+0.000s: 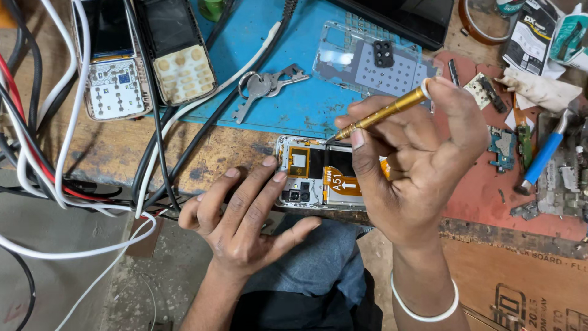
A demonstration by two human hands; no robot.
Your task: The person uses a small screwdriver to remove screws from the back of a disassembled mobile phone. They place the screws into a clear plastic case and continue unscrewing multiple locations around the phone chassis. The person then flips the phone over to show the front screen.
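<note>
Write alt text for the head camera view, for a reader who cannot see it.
A person's right hand holds a gold screwdriver, tip down on an opened phone, while the left hand steadies the phone's near end. Around it on the wooden bench lie keys, white and black cables and two dismantled keypad phones.

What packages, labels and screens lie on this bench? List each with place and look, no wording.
Printed packet: top right corner, black and white, crumpled.
Teal blister pack: far top right, beside the packet.
Orange label: on the opened phone under the hands, with a white arrow.
Dark screen: top left, on a stripped keypad phone.
Second dark screen: next to it, above cream keys.
Cardboard: bottom right, brown with dark print.
</note>
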